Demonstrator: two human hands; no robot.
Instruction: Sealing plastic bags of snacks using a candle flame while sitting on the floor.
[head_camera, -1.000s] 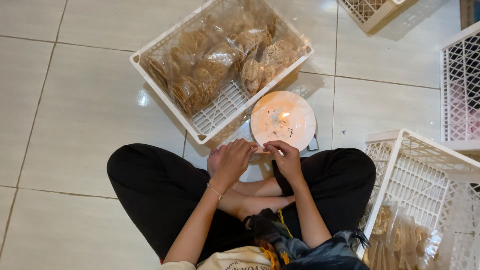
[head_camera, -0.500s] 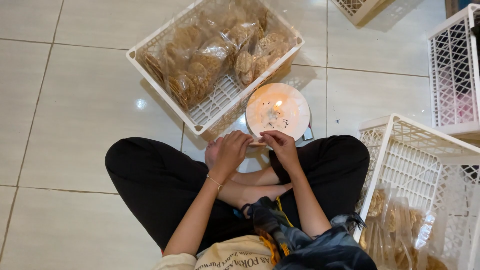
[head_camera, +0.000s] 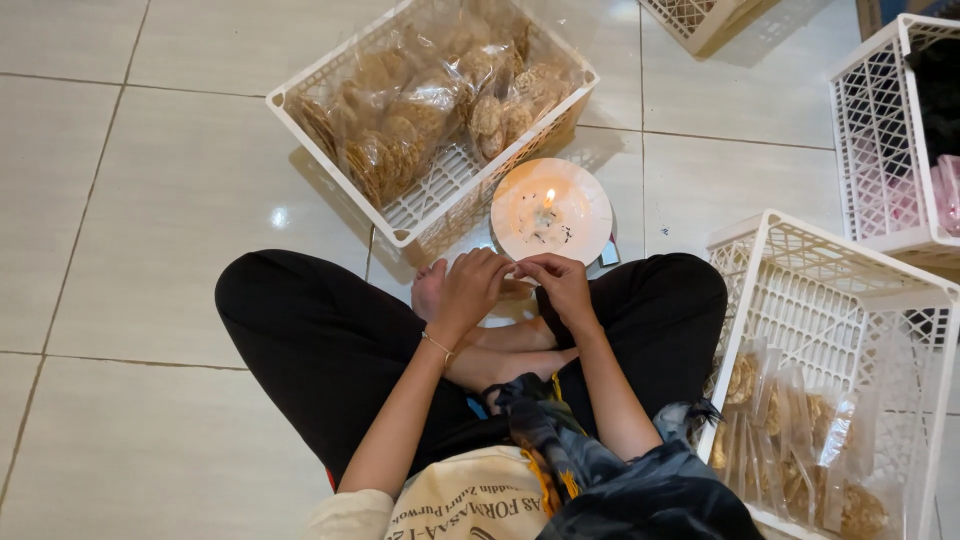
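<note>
Seated cross-legged on the tiled floor, black trousers, both hands meeting just in front of the knees. Left hand curled, fingertips pinched narrow against the right hand, whose fingers are likewise pinched; something small and thin caught between them, too tiny to name, possibly the edge of a clear bag. Hands touching each other, right at the near rim of the white plate. Lit candle upright in the middle of that plate, flame bright, dark specks scattered around it. Beyond the plate, touching or just beside it, a white plastic crate packed with clear bags of round brown crackers. To the right, against the knee, a second white crate tilted, more bagged crackers lying in its lower end. Further crates at the top right, well apart
</note>
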